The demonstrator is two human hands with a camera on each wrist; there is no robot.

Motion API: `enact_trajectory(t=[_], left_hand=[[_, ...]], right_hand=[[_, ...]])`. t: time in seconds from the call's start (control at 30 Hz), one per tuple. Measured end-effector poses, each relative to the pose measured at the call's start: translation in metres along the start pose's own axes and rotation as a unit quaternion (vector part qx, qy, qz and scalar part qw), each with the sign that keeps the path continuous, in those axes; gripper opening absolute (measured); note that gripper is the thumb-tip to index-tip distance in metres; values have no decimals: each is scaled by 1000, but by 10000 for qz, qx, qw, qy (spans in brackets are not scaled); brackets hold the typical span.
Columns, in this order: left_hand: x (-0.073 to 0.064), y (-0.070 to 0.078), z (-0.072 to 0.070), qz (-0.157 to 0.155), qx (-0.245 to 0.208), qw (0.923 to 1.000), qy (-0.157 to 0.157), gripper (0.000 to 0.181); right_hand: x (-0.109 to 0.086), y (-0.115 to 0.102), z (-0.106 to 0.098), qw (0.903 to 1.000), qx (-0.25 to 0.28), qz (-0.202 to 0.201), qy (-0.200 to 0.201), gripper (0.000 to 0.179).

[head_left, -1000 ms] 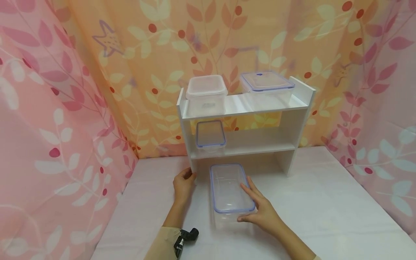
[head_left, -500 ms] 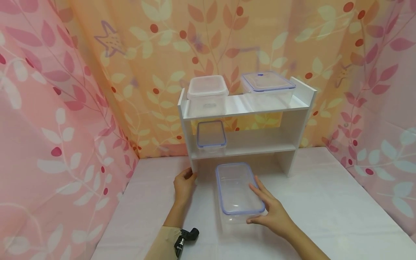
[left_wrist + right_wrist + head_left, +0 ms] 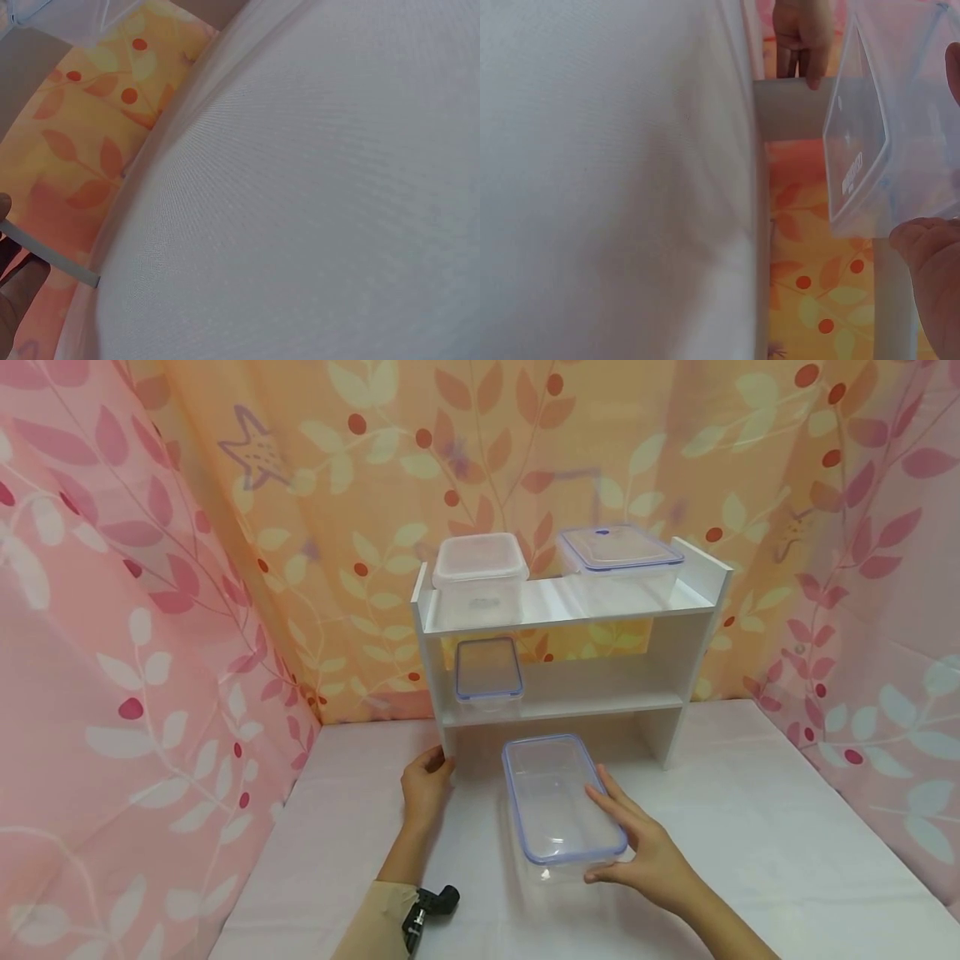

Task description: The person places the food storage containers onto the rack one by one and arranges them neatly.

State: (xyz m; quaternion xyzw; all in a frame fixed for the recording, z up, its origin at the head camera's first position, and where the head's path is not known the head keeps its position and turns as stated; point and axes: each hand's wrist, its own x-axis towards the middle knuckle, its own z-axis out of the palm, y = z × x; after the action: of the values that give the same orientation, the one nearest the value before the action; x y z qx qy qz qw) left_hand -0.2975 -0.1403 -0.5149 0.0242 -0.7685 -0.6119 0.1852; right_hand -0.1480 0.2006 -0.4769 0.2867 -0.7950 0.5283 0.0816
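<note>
My right hand [image 3: 651,858] grips a clear rectangular food container [image 3: 566,802] by its right side, thumb at the near corner and fingers over the lid's edge. The lid has a blue rim. In the right wrist view the container [image 3: 859,142] is held off the white table, its bottom face showing. My left hand [image 3: 426,789] pinches the lower left side panel of a white two-tier shelf [image 3: 600,685]. The left wrist view shows fingers [image 3: 21,289] on both faces of that panel [image 3: 60,261].
A small blue-rimmed container [image 3: 487,670] sits on the middle shelf at left. Up top are a white-lidded container [image 3: 480,577] and a larger blue-rimmed one [image 3: 621,556]. Patterned curtains [image 3: 360,635] surround the white table [image 3: 750,827].
My right hand has carried the container to the right and slightly toward me, turning it a little. The left hand stays at the shelf's panel.
</note>
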Motion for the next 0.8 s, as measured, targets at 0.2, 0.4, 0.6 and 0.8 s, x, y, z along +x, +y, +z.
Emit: enact_trajectory(t=[0.2,0.4,0.6,0.8], left_hand=[[-1,0,0,-50,-29,10000,2,25],[0,0,0,-118,-77,9999,-53,29],[1,-1,1,-216,-210,9995,-97,34],[-1,-1,0,-137,-120,9998,-65,26]], right_hand=[[-3,-17,-10,9993,-250,-264,75,102],[-5,-24,-21,9979,-228,-602,78,102],[-6,-28,-33,9966,36,-825,30,103],[-8,-36,-43,9958,290,-867,24,103]])
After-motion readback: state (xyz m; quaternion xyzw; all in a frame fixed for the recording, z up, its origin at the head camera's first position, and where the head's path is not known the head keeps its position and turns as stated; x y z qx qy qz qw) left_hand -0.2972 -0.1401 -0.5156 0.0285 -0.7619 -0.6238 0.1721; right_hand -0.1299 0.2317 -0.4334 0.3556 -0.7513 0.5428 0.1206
